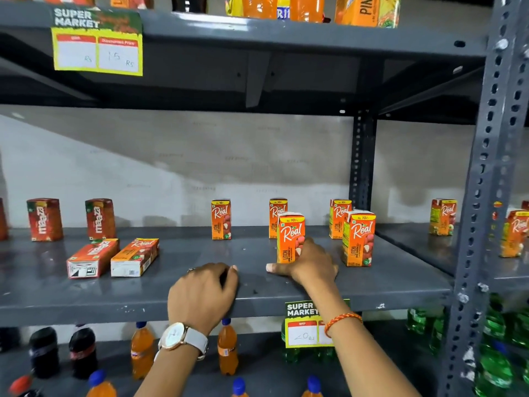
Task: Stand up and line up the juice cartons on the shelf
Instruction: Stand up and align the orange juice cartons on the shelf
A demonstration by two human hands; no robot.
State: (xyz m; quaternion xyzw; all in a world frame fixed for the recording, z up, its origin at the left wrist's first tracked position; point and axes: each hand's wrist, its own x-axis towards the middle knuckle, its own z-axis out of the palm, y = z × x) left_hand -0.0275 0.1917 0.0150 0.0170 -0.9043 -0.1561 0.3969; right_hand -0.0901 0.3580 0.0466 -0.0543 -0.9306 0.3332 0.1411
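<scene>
On the grey middle shelf (257,299) two cartons lie flat at the left: a red Maaza carton (91,257) and an orange Real carton (134,256). Two Maaza cartons (44,219) stand upright behind them. Several orange Real litchi cartons stand upright, at the back (221,219) and nearer the front (359,237). My right hand (310,265) rests on the shelf against the lower right side of an upright Real carton (289,236), with the thumb spread flat to the left. My left hand (203,293) lies palm down on the shelf's front edge and holds nothing.
A metal upright (481,196) bounds the shelf at the right, with more Real cartons (442,216) beyond it. Price tags hang from the shelf edges (97,50). Soft drink bottles (141,351) stand on the shelf below; cartons and bottles stand on the shelf above.
</scene>
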